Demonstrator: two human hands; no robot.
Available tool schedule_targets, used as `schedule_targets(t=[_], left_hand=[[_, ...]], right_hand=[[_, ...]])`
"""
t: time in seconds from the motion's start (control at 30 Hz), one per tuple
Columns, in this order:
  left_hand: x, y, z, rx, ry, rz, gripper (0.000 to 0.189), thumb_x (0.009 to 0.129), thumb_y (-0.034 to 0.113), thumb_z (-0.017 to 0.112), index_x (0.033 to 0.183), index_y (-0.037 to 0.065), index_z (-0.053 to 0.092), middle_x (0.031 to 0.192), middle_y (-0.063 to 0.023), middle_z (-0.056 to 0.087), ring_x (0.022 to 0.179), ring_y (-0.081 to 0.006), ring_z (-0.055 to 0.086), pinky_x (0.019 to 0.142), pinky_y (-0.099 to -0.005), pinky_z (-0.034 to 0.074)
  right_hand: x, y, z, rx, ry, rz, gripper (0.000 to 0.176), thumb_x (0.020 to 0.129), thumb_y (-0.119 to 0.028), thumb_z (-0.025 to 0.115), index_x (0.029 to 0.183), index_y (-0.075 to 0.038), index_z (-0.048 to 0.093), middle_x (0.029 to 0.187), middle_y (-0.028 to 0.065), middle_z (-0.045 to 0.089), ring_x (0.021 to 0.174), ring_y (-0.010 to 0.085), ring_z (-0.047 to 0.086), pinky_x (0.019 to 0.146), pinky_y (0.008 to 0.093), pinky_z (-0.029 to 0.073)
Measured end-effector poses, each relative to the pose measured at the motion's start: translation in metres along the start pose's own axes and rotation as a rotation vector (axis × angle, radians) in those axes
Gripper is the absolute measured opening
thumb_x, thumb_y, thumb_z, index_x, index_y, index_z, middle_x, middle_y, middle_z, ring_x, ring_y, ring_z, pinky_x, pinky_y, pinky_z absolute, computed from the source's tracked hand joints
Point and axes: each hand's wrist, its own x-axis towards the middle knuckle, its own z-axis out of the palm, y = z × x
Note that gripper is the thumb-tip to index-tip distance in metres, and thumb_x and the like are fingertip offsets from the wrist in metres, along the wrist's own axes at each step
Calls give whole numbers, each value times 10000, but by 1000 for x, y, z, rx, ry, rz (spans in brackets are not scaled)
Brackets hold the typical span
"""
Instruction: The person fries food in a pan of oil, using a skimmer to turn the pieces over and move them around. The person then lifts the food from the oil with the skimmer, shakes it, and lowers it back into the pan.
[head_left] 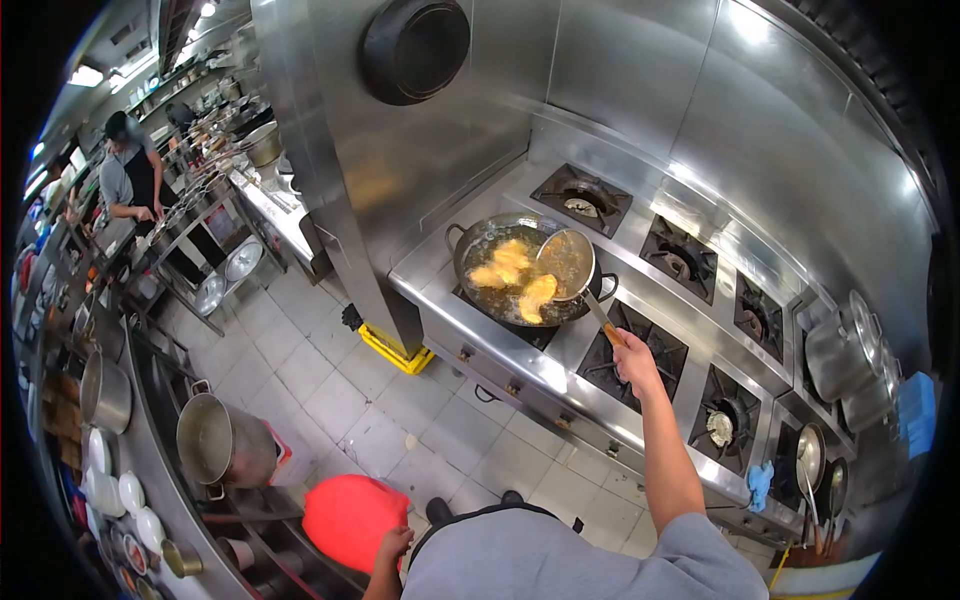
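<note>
My right hand (636, 362) is wrapped round the wooden handle of a round strainer (566, 262), whose bowl is over the right side of a wok (466, 262) of oil on the stove. Golden pieces of food (503, 262) float in the oil to the left of the strainer, and another golden piece (537, 298) lies near its lower edge. At the lower left, my left hand (396, 543) is closed at the edge of a red object (352, 522), which looks like a tray or lid.
Burners (678, 262) extend right of the wok, with large pots (842, 350) and a blue cloth (760, 484) beyond. A black pan (415, 50) hangs on the wall. A big pot (212, 440) stands at left. Another person (130, 180) works at the far left.
</note>
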Motion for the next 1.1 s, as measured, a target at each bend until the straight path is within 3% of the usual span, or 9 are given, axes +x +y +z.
schedule_targets(t=[0.4,0.53,0.57,0.63,0.73,0.87,0.93,1.03,1.1], left_hand=[[2,11,2,-10,36,64,408,855,280,569,1153,3,562,824,-76,631,583,-157,565,502,-293,450],[7,4,3,-4,19,70,388,858,280,564,1128,1,571,803,-74,624,575,-154,563,490,-289,447],[1,6,4,23,36,86,379,858,277,563,1118,2,575,798,-73,623,571,-152,562,486,-289,446],[-4,10,4,52,53,103,370,858,274,563,1108,2,579,793,-72,621,568,-149,561,483,-288,445],[2,-3,3,-6,35,91,353,856,266,566,1092,4,585,786,-65,618,559,-146,556,492,-287,448],[11,-13,4,-84,19,99,338,852,266,566,1076,14,591,779,-57,614,546,-139,542,488,-287,442],[11,-13,6,-108,21,99,337,851,269,564,1071,16,592,773,-54,611,541,-137,537,485,-285,439],[5,-6,6,-104,10,89,328,851,274,562,1053,18,594,752,-45,596,539,-133,529,482,-281,434],[2,1,4,-33,-7,72,318,849,275,564,1037,20,596,746,-34,582,542,-129,525,482,-280,432]], right_hand=[[26,-9,-5,16,126,-139,498,877,-73,458,1369,-70,376,689,-14,462,485,57,374,403,215,286],[92,34,-32,-395,313,-471,461,873,-118,496,1324,-40,441,777,36,555,644,122,517,584,271,439],[95,35,-37,-395,318,-469,461,873,-118,496,1324,-40,441,777,36,555,644,122,517,584,271,439],[69,6,-27,-654,357,-376,460,858,-132,516,1295,-4,446,1150,234,583,1097,346,557,913,371,431],[56,4,-22,-751,284,-323,466,857,-139,519,1303,-25,444,1166,240,572,1127,343,538,941,372,417],[70,42,-29,-641,138,-363,459,854,-127,511,1303,-48,461,1010,194,638,885,301,636,760,349,489],[43,25,-23,-375,-10,-109,464,848,-102,502,1309,-59,467,786,84,580,572,168,541,494,285,419],[7,3,-15,-192,-119,64,490,850,-82,476,1338,-65,433,695,-4,436,480,63,344,398,227,260],[-4,1,-14,-150,-132,84,523,836,-63,481,1353,-61,402,698,-10,437,485,62,343,406,222,265]])
